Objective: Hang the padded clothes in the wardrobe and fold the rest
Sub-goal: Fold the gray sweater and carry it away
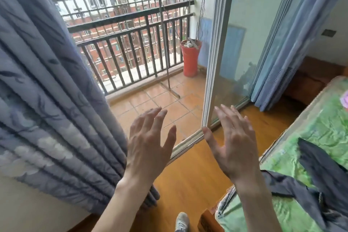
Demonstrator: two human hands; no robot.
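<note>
1. Head view showed a curtain [47, 90] at left and an open glass door [224, 58] onto the balcony.
2. A bed [318, 124] at right carried a dark garment [316, 179], unfolded.
3. The left hand [148, 141] and right hand [231, 141] hovered with fingers spread, holding nothing.
4. No wardrobe was visible; the task looked barely begun.

Sliding door [222, 73] as landmark, curtain [47, 90] left, bed [310, 133] right, garment [320, 175] on bed, railing [131, 43] and bucket [190, 58] behind.
</note>
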